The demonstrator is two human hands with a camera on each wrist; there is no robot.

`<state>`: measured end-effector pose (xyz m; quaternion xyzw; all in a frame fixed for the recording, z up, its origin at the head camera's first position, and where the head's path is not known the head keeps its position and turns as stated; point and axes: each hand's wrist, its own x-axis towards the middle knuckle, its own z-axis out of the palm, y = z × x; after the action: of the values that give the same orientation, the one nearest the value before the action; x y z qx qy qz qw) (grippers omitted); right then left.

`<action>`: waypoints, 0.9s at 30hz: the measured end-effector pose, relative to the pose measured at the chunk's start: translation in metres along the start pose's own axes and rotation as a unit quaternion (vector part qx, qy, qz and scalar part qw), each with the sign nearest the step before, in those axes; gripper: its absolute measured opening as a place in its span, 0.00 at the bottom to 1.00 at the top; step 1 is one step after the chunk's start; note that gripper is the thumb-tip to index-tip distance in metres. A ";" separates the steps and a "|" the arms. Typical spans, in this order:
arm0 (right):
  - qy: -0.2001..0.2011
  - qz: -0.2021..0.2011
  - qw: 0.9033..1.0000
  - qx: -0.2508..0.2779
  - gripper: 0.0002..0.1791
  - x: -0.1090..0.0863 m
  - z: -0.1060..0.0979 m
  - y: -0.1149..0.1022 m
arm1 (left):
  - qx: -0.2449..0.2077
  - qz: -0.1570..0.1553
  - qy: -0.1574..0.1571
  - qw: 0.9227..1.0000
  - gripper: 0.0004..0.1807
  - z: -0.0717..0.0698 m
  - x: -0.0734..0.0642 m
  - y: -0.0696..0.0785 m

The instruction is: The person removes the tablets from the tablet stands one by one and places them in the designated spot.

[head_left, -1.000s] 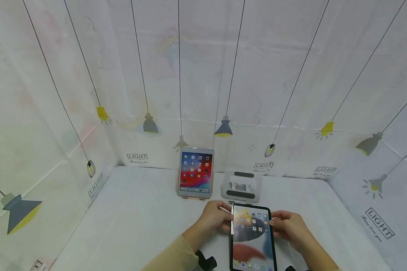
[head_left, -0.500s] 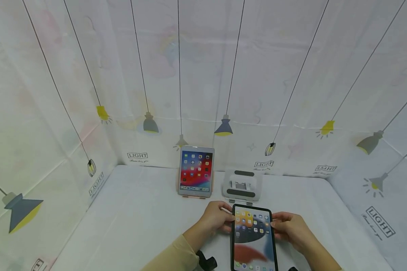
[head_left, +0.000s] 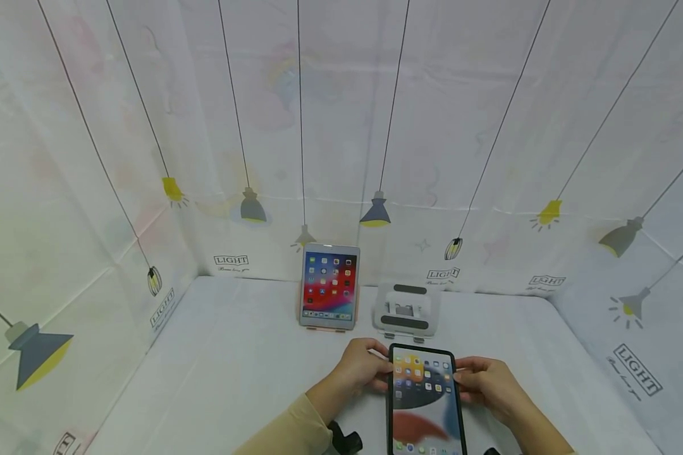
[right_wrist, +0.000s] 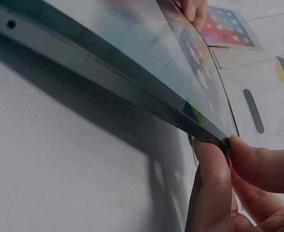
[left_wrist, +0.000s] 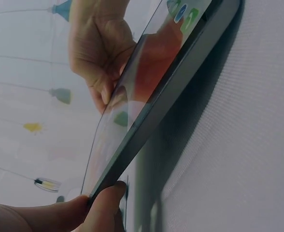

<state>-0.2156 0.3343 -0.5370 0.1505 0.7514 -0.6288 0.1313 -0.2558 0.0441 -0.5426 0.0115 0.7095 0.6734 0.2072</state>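
Observation:
A black-framed tablet (head_left: 425,398) with its screen lit is held just above the white table, near its front edge. My left hand (head_left: 382,371) pinches its left edge near the top. My right hand (head_left: 461,377) pinches the right edge opposite. In the left wrist view the tablet (left_wrist: 180,82) runs diagonally, with my left thumb and finger (left_wrist: 106,200) on its edge and my right hand (left_wrist: 96,53) beyond. In the right wrist view my right fingers (right_wrist: 214,179) clamp the tablet's (right_wrist: 132,67) corner, lifted off the cloth.
A silver tablet (head_left: 329,285) with a red screen stands upright on a stand at the back. Right of it is a bare white stand (head_left: 406,309), just beyond the held tablet. White cloth walls with a lamp print close in the table (head_left: 233,354) on three sides.
The held tablet has turned slightly so its screen faces up more squarely. Both hands keep their hold in nearly the same place.

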 end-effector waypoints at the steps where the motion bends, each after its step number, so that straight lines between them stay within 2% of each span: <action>1: 0.002 0.000 1.000 0.001 0.25 0.000 0.000 0.000 | 0.000 -0.001 0.000 1.000 0.10 0.000 0.000 0.000; 10: 0.007 0.002 1.000 0.012 0.24 0.001 0.001 0.005 | -0.012 -0.011 -0.006 1.000 0.07 -0.001 -0.001 -0.002; 16: -0.034 -0.013 0.999 0.019 0.24 -0.001 -0.002 0.010 | -0.001 -0.021 -0.018 1.000 0.07 -0.004 0.000 -0.003; 22: -0.037 0.001 0.999 0.001 0.26 0.001 -0.003 0.010 | 0.011 -0.034 -0.018 0.999 0.05 -0.006 -0.002 -0.001; 27: -0.060 0.003 0.998 -0.007 0.26 -0.001 -0.005 0.009 | 0.003 -0.051 -0.020 0.998 0.06 -0.009 -0.002 0.001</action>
<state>-0.2111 0.3404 -0.5434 0.1133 0.7463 -0.6309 0.1790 -0.2571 0.0348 -0.5407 -0.0111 0.7068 0.6597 0.2552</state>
